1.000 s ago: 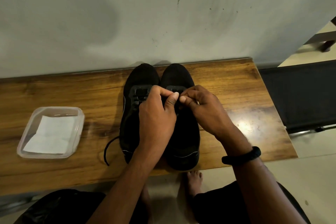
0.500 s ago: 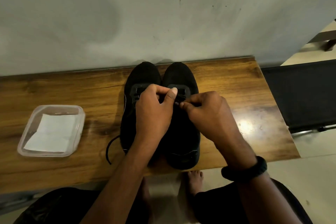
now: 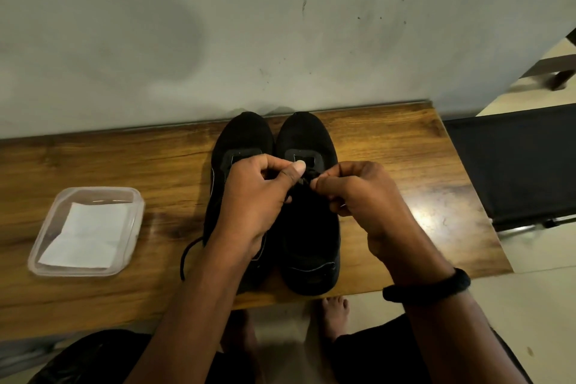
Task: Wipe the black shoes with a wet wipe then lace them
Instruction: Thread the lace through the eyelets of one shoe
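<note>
Both hands are bunched together over the lacing of the right-hand shoe. The left hand (image 3: 252, 196) has its fingers curled in and its thumb laid flat across the top, pinching the black lace (image 3: 307, 178) near the upper eyelets. The right hand (image 3: 358, 193) meets it from the other side, fingers folded into a tight pinch on the same lace, fingertips almost touching those of the left hand. How the lace runs under the fingers is too dark to tell. A black wristband (image 3: 427, 288) sits on the right wrist.

Under the hands, the right shoe (image 3: 307, 246) stands flat on the table (image 3: 93, 159), toe pointing to the wall (image 3: 218, 40), heel at the near edge. The left shoe (image 3: 241, 137) stands just beside it, touching along its side, partly covered by the left hand and forearm. A loose lace end (image 3: 186, 256) curls out from the left shoe's outer side onto the wood.

Well apart to the left on the same table is a clear plastic container (image 3: 138, 201), with a white wipe (image 3: 87, 234) lying flat inside it.

Below the table edge a bare foot (image 3: 335, 312) rests on the pale floor, and dark-clothed knees show at the bottom. Off the table's right end stands a black chair (image 3: 514, 162).
</note>
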